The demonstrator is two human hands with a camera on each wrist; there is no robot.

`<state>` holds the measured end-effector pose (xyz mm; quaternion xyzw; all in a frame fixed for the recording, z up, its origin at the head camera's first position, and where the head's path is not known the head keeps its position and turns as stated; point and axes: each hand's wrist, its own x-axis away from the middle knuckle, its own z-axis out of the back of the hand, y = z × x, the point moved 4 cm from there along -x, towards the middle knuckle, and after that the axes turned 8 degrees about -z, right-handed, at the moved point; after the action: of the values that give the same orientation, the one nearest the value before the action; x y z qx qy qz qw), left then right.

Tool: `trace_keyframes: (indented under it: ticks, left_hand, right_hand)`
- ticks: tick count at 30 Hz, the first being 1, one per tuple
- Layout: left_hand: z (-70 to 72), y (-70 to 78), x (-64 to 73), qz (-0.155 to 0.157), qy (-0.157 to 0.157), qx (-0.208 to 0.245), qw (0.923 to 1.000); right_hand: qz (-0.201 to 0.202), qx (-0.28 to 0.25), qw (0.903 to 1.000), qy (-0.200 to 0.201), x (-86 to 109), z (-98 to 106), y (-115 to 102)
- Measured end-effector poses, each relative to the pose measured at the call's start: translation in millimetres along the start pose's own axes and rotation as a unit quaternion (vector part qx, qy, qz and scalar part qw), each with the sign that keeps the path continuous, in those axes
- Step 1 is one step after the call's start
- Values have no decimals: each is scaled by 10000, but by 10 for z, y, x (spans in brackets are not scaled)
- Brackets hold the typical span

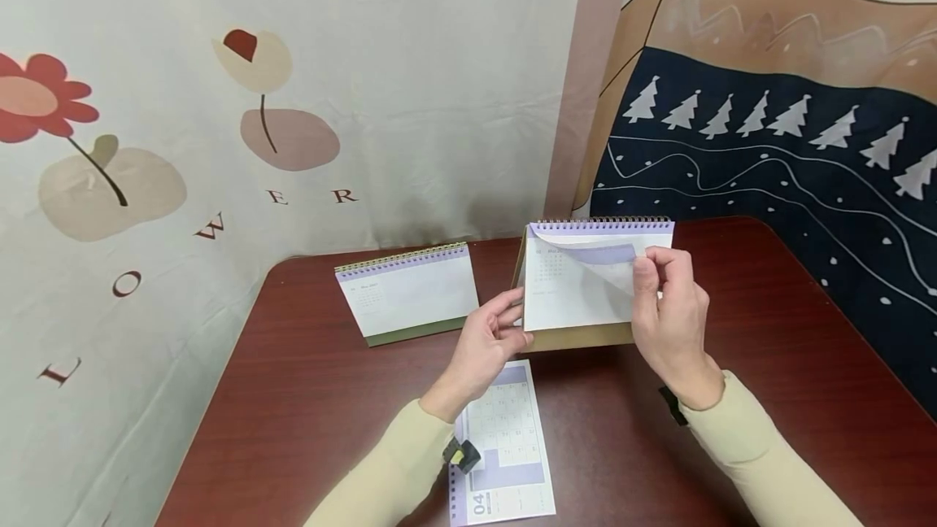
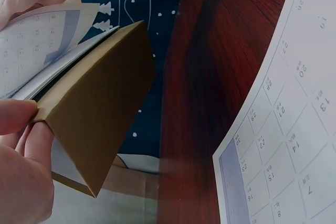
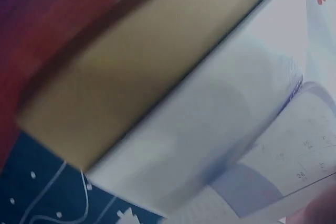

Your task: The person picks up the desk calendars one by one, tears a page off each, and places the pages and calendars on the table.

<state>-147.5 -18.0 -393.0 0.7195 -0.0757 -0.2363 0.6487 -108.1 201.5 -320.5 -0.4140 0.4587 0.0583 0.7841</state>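
A spiral-bound desk calendar (image 1: pixel 567 299) with a purple top band and a tan cardboard base (image 2: pixel 105 93) stands tilted near the back of the table. My left hand (image 1: pixel 486 340) grips the lower left corner of that base, thumb in front and fingers behind. With thumb and bent fingers, my right hand (image 1: pixel 669 311) pinches the lower right part of a calendar page (image 1: pixel 603 254). The page curls up off the stack, and a printed date grid shows on one side in the left wrist view. In the right wrist view the picture is blurred, and only a bit of the right hand shows at the lower right.
Left of the held calendar stands a second desk calendar (image 1: pixel 417 295) with a green base. A loose calendar sheet (image 1: pixel 512 421) marked 04 lies on the dark red table (image 1: pixel 315 397), partly under my left forearm. Printed cloths (image 1: pixel 454 104) hang behind the table.
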Motion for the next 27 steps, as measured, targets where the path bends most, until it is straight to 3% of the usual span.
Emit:
trace_keyframes:
  ticks: [6,12,18,27]
  left_hand:
    - [5,-9,9,-75,98,-178,9998]
    - [23,-17,19,-158,201,-278,9993]
    - [60,-1,36,-188,305,-599,9976]
    - [93,20,71,-310,312,-937,9946]
  right_hand:
    - [162,-165,9997,25,-121,71,-37]
    - [13,-433,9983,-394,-229,144,-37]
    - [-579,-379,9939,-855,-357,244,-10]
    - [-1562,8,9820,-1061,-490,393,94]
